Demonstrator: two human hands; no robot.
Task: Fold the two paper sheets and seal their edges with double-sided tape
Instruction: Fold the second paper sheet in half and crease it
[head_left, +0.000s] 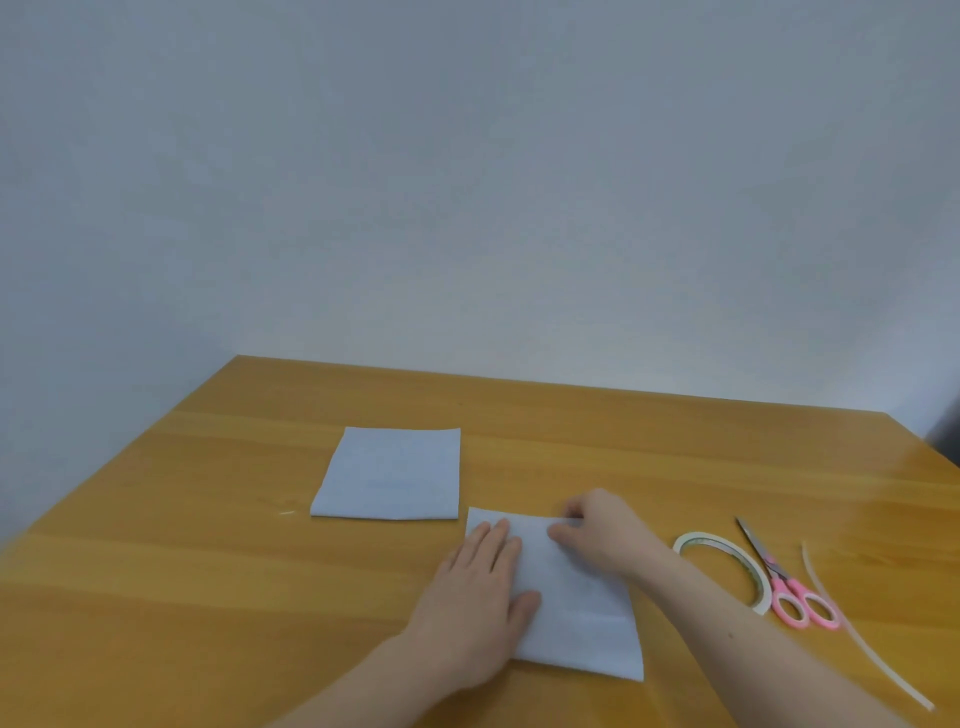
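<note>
Head view: flat left hand (480, 582) pins the thin, limp folded white paper sheet (576, 603) while right hand (597, 530) pinches its far edge, probably the best hold.

Wooden table (208, 597) bears two folded sheets (389, 475); tape roll (727, 566); scissors (789, 592); perhaps backing strip (852, 634).

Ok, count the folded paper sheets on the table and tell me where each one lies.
2. One folded sheet lies untouched farther back on the table. The other sheet lies nearer, under both hands: left hand flat on it, right hand at its far edge. None seems hidden.
</note>
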